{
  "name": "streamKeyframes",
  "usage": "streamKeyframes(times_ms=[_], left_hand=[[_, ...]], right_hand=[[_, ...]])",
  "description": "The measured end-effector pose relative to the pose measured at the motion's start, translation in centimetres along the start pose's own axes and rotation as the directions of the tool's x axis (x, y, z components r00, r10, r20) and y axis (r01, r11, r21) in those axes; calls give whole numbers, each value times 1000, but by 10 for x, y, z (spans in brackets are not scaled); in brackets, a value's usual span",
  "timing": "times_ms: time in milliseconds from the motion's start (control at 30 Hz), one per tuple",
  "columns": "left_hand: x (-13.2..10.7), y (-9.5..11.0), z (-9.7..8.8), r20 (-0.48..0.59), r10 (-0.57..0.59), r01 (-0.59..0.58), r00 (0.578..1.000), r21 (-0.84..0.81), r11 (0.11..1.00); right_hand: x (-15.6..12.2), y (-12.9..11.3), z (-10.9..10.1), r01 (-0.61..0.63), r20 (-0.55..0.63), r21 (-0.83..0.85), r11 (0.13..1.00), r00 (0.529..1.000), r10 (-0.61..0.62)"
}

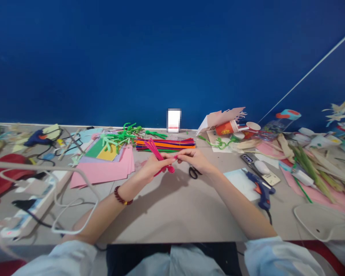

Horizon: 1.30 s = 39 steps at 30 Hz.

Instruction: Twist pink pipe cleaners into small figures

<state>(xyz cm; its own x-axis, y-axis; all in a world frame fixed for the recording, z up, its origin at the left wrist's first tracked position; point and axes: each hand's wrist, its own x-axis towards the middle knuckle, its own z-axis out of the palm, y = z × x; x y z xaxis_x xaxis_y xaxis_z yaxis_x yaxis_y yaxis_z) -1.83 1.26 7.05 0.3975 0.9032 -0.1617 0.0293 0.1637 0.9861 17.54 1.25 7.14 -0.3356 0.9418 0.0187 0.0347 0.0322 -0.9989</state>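
The left hand (156, 165) clasps magenta pipe cleaners (157, 152) held above the table, already bent into a curled loop below it. The right hand (194, 160) pinches them too. A multicoloured pipe-cleaner bundle (172, 145) lies beyond, scissors (193, 173) nearby.

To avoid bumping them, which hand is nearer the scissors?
Right. The right hand is just above the black-handled scissors in view; the left hand, holding pink pipe cleaners, is farther left.
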Motion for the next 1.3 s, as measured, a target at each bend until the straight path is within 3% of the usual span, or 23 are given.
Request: streamKeyframes(times_ms=[267,533,733,900,1167,1233,1300], left_hand=[[-2,1,1,-1,22,-22,1000,47,999],[-3,1,3,-43,119,-106,992,229,968],[-4,0,4,-59,154,-133,986,269,954],[-4,0,4,-40,66,-62,997,100,993],[-3,2,4,11,-95,96,995,-202,975],[-3,2,3,33,-127,131,991,-245,961],[-2,1,2,32,-142,146,989,-260,955]], right_hand=[[-2,-2,0,23,23,-60,998,999,-22],[-6,-11,2,11,23,-117,993,1000,-9],[-6,-11,4,35,-3,-175,984,999,-37],[-5,-6,10,187,-65,-301,935,974,-215],[-7,-3,20,409,-97,-495,767,851,-516],[-7,-2,21,439,-99,-513,738,824,-559],[-6,-2,20,426,-103,-483,765,840,-533]])
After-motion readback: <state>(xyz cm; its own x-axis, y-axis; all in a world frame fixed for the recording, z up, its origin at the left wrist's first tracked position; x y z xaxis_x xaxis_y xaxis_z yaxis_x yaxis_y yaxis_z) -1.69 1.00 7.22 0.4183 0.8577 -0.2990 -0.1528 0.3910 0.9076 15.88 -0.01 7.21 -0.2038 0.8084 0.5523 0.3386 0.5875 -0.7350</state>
